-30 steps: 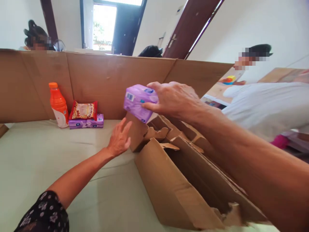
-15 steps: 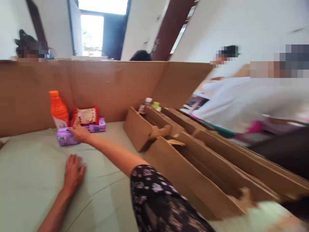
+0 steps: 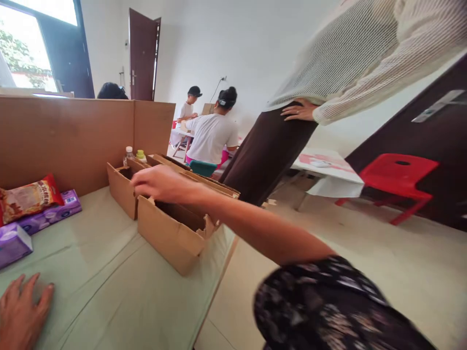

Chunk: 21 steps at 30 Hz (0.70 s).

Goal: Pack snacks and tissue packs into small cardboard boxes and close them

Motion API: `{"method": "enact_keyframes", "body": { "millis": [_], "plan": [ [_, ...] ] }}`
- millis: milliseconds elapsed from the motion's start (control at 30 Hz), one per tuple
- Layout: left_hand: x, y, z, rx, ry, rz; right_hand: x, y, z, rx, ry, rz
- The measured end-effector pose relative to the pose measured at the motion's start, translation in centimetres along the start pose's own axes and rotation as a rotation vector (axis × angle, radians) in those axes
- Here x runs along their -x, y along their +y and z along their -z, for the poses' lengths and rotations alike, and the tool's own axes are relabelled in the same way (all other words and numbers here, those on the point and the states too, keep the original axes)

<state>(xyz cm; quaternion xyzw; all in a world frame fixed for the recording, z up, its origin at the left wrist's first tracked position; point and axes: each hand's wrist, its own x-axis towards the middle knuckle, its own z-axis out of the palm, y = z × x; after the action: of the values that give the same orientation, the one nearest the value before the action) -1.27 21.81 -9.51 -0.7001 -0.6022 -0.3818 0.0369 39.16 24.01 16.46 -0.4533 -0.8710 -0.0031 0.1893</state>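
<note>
While the head camera looked across the table, the right hand (image 3: 160, 183) reached out on a bare forearm over the open cardboard box (image 3: 171, 238) that stood near the table's right edge. Its fingers (image 3: 140, 179) were loosely extended and close together, pointing left, and nothing was held in them. The hand hung just above the box's open top, close to its far rim; whether it touched the cardboard could not be told. A second cardboard box (image 3: 120, 187) stood just behind the first, against the brown cardboard partition (image 3: 73, 136), and two bottle caps (image 3: 134, 153) showed above it.

At the lower left corner the left hand (image 3: 22, 311) lay flat on the pale green cloth (image 3: 109, 282), palm down with the fingers spread, holding nothing. The purple tissue pack (image 3: 12, 243) lay on the cloth near it but apart from it, cut off by the picture's left edge. Farther back, a red and yellow snack packet (image 3: 31, 197) rested on top of two more purple packs (image 3: 54, 211) beside the partition.

Right of the table a person in a knitted white top stood with a hand on the hip (image 3: 299, 111). Beyond, a person in a white shirt (image 3: 213, 136) sat facing away, and a red plastic chair (image 3: 397, 180) stood by the dark door.
</note>
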Motion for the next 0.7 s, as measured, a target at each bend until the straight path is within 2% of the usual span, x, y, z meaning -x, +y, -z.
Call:
{"method": "enact_keyframes", "body": {
  "millis": [67,100,167,233,333,433,533,633,700],
  "plan": [
    [-1.0,2.8,-0.4,0.025,-0.012,-0.064,4.7,4.8,2.8,-0.032,0.057,-0.241],
    [-1.8,4.9,-0.6,0.037,-0.017,-0.117,6.6,6.8,3.4,-0.026,0.028,-0.349],
    [-3.8,10.4,-1.0,0.077,-0.006,-0.267,9.5,10.0,3.5,0.005,-0.074,-0.481],
    [-6.3,17.0,-1.1,0.154,-0.002,-0.455,11.3,11.7,2.4,0.022,-0.167,-0.502],
    [-9.8,27.0,-1.6,0.268,-0.147,-0.732,12.7,12.2,0.8,-0.015,-0.242,-0.429],
    [-12.6,34.1,-3.4,0.295,-0.352,-0.901,13.6,12.0,0.6,-0.078,-0.304,-0.309],
    [-14.2,37.4,-6.0,0.262,-0.511,-0.952,14.1,12.2,1.1,-0.071,-0.350,-0.227],
    [-14.8,38.3,-7.8,0.242,-0.545,-0.946,13.5,12.9,1.1,0.081,-0.407,-0.380],
    [-14.9,38.2,-8.2,0.243,-0.534,-0.932,12.6,13.3,0.4,0.159,-0.442,-0.485]
  ]
}}
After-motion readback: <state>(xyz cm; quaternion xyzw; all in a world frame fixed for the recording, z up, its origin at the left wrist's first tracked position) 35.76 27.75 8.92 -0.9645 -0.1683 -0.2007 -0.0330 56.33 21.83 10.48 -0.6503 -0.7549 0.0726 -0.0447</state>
